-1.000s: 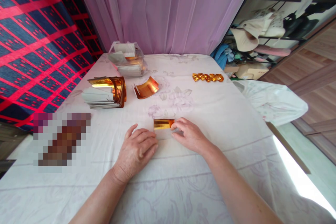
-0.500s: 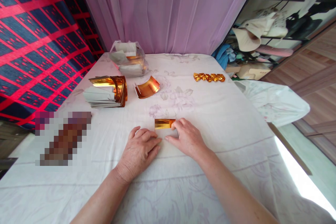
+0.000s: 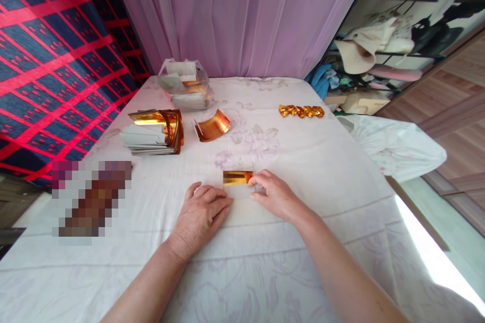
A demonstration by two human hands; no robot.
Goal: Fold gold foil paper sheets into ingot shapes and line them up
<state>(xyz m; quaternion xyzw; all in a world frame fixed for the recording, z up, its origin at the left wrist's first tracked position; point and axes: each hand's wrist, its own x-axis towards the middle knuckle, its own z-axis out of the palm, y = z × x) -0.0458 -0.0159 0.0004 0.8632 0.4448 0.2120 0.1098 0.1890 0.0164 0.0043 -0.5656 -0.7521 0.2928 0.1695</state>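
A small sheet of gold foil paper lies flat in front of me, with a shiny gold strip along its far side and a pale part nearer to me. My left hand rests on the cloth, its fingers stretched out and their tips on the paper's left part. At the right edge, my right hand pinches the sheet between thumb and fingers. Beyond the hands, a few curved gold sheets lie on the cloth. To their left stands a thick stack of folded gold and white paper.
A clear plastic bag full of paper sits at the table's far left. A row of folded gold pieces lies at the far right. A blurred-out patch covers something on the left. Shelves stand beyond the right edge.
My right hand has shifted a little to the right, its thumb moving from the paper's near edge to its right edge. My left hand has stayed in place.
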